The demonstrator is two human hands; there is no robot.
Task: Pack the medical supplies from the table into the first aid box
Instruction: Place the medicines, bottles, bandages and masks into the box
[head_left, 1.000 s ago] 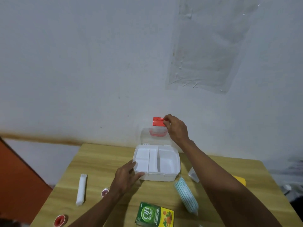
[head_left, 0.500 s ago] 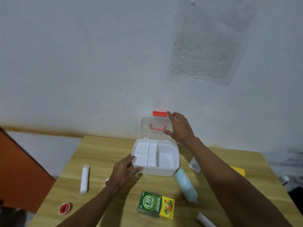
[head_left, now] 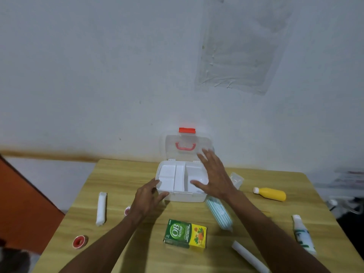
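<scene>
The white first aid box stands at the table's far middle, its clear lid with red handle and latch leaning back against the wall. A white divided tray fills its top. My left hand rests against the box's front left corner. My right hand hovers spread over the tray's right compartment, holding nothing. Around the box lie a green and yellow herbal box, a striped mask pack, a white gauze roll, a red tape roll, a yellow bottle and a white spray bottle.
Another white roll lies at the near right of the wooden table. A small clear packet sits right of the box, and a small red item peeks out beside my left wrist. A wall stands right behind the table; an orange panel is at left.
My right hand let go of the red latch, left the raised lid and came down over the tray. The lid stays upright. My left hand stays at the box's corner.
</scene>
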